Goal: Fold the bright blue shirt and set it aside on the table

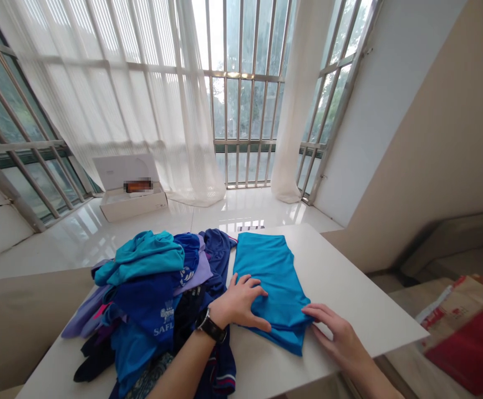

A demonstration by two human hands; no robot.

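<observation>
Left hand [237, 302], right hand [332, 332] open on folded teal cloth [272, 277], white table [349, 293], tiled floor [233, 208], curtained windows [245, 100]

Bright turquoise folded garment [271, 277], kinda silky, a neat long rectangle lying flat on the white table [361, 293], reaching almost to the far edge.

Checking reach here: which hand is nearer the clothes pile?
Left. The left hand rests on the blue garment beside the pile; the right hand is farther, at the garment's other side.
</observation>
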